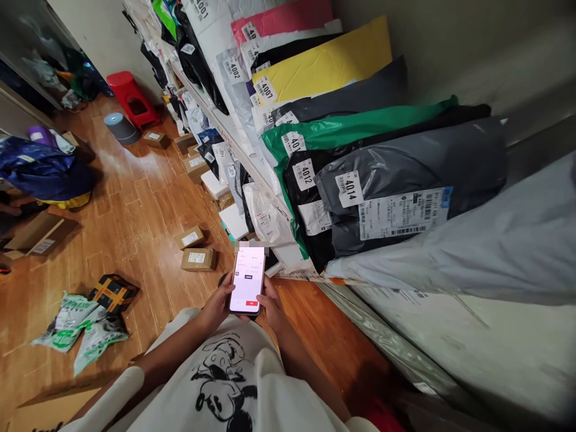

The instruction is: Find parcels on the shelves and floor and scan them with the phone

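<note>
I see both bare hands clamped on one phone (247, 288), a thin slab with a smooth, bright glass face. The left hand (219, 300) wraps its left edge and the right hand (272, 303) its right edge, the right thumb at the lower right of the lit screen. It is held upright before a pale cloth shirt (234, 360) with a black cartoon print, near the shelf's closest front corner in my view; a blocky patch hides its top end.

Along the front edge of the shelf (245, 161), I find flat, slick plastic packets packed in a row, each with a paper label at that side. I count one yellow packet (324, 60), one green packet (360, 123) with creased, shiny film, and one pink packet (283, 21); a wrinkled grey packet (414, 159) marked 4014 lies towards the shelf's near end.

On the glossy wood-grain floor (157, 198), near the shelf's lower edge, I count two small cardboard boxes (198, 258), just beside each other. Farther left sit one black box (114, 294) crossed with orange bands and two crinkled white-and-green bags (67, 318). Beyond them, one red plastic stool (132, 99) stands beside one rounded blue-grey bin (121, 128).
</note>
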`<state>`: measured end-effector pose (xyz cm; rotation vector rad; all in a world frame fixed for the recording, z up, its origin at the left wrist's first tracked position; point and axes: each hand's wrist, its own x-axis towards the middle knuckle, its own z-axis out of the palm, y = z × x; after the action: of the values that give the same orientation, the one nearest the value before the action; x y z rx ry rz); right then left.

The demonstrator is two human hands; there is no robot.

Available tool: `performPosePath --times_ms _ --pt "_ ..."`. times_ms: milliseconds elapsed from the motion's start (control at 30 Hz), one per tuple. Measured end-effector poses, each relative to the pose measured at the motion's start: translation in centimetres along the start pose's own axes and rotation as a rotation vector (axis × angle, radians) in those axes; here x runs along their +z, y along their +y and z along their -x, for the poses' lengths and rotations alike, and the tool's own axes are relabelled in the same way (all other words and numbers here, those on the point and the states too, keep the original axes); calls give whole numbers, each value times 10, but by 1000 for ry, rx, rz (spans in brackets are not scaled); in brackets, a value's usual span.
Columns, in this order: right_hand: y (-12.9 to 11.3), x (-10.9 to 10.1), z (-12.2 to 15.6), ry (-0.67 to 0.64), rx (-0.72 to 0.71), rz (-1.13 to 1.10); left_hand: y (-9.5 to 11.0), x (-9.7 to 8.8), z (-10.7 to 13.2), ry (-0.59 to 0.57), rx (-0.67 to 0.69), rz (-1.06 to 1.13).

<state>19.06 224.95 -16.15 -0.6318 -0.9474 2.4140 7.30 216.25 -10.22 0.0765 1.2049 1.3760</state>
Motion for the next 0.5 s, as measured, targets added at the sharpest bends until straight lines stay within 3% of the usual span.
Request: performPosePath --times_ms 200,333,500 --pt "1 -8 7 213 -43 -132 -19 7 -12 -135 -36 -290" --pt "-4 -15 19 326 -25 -192 -26 6 -20 -158 -2 -330" --pt "-8 -17 22 413 -21 -177 -9 -10 -53 -136 175 -540"
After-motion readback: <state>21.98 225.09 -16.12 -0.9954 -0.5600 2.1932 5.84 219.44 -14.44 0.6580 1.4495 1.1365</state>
